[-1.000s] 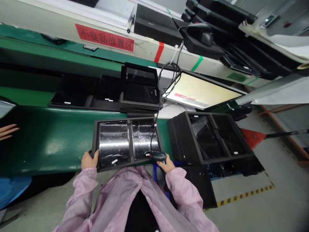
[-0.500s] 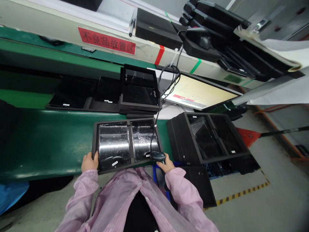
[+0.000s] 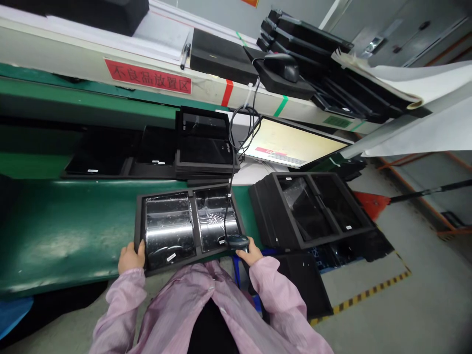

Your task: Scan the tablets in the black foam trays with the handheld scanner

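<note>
A black foam tray (image 3: 196,227) lies at the front of the green bench, holding two shiny film-covered screen panels side by side. The left panel (image 3: 167,231) and the right panel (image 3: 214,211) each bear a small white label near the lower edge. My left hand (image 3: 132,257) grips the tray's lower left side, thumb on the rim and fingers outside. In my right hand (image 3: 252,253) is a dark corded barcode scanner (image 3: 237,242), closed in the fingers. Its head is over the tray's lower right corner, close to the right panel's label.
Right of the tray stands a tall stack of foam trays (image 3: 273,211) with panels on top. More panel trays (image 3: 208,160) sit behind. A lit monitor (image 3: 295,140) stands at the back under a shelf. The scanner's coiled cable (image 3: 245,129) hangs down across the tray.
The camera view has shifted a little, so the bench and shelf appear farther left. Both hands keep their hold on the tray and the scanner.
</note>
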{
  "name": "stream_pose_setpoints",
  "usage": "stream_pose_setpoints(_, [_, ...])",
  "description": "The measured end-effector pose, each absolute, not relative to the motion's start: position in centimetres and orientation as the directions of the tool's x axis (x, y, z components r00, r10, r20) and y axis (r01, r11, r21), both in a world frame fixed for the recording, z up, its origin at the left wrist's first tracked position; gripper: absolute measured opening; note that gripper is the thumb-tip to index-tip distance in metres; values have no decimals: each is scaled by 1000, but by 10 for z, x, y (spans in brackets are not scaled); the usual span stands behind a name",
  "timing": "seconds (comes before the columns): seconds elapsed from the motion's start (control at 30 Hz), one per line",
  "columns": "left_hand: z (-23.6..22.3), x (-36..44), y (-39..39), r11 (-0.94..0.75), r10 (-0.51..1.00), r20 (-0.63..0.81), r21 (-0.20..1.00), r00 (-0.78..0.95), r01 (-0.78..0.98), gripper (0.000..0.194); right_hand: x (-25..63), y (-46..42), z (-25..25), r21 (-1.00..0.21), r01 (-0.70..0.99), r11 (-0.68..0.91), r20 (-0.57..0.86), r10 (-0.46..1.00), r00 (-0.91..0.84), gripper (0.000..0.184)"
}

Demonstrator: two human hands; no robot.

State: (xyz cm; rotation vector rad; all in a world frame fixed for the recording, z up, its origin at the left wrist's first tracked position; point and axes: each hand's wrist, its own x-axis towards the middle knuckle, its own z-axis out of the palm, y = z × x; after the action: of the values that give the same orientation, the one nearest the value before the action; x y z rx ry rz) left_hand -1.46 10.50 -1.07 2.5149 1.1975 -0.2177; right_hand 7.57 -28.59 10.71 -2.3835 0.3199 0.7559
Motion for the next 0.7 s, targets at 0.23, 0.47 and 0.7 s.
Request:
stream_pose_setpoints(0.23, [-6, -14, 103, -588, 727, -278, 220, 628, 779, 55, 75, -278, 116, -464, -408, -787, -591, -68, 804, 54])
stream_pose_setpoints(0.47, [-2, -14, 102, -581, 724, -298, 223, 622, 783, 55, 73, -275, 122, -477, -416, -774, -578, -81, 812, 52])
stream_pose_setpoints(0.7, [-14, -15, 106, -563, 745, -247, 266, 620, 783, 43, 70, -277, 123, -488, -422, -764, -606, -52, 794, 52])
